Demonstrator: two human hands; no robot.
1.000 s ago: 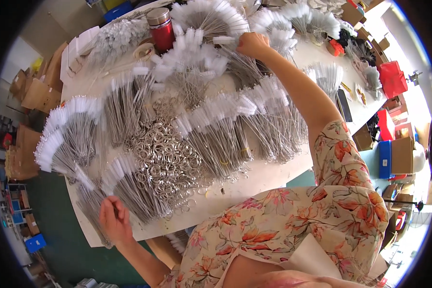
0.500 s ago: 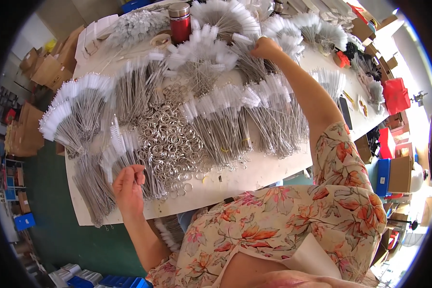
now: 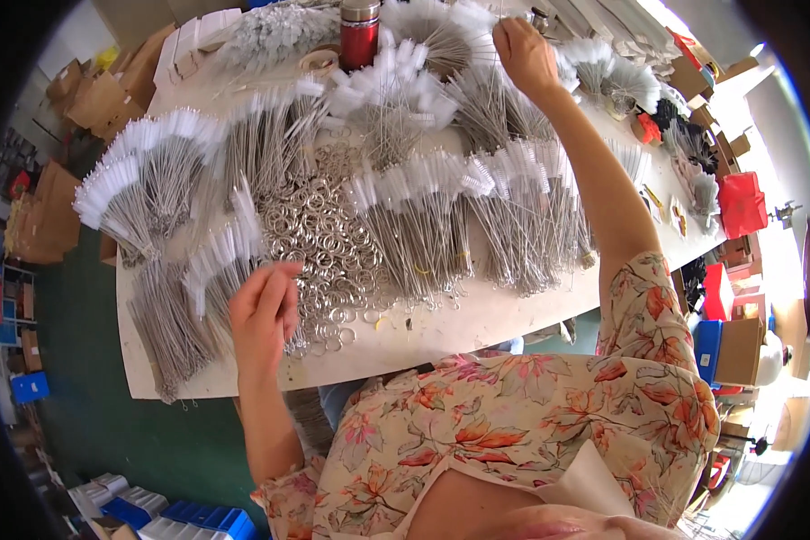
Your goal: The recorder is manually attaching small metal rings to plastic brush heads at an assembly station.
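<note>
Straw-cleaning brushes with white bristles and thin wire stems lie in rows of bundles across the white table (image 3: 486, 328). My left hand (image 3: 265, 310) hovers over the near-left bundle of brushes (image 3: 220, 261), beside the heap of metal rings (image 3: 324, 238). Its fingers are curled together, and whatever they may hold is hidden. Stretched to the far side, my right hand (image 3: 524, 58) is closed above the back bundles, close to a fanned bunch of brushes (image 3: 486, 103). What it grips, if anything, I cannot make out.
A red flask with a metal lid (image 3: 359, 36) stands at the back beside a roll of tape (image 3: 319, 61). Cardboard boxes (image 3: 49, 211) are stacked off the left side. A red bag (image 3: 743, 205) and a blue bin (image 3: 709, 353) are at the right.
My right hand has moved farther away and slightly right, lifting off the brush bundle it was at. My left hand has shifted up and right toward the rings. The view has tilted slightly.
</note>
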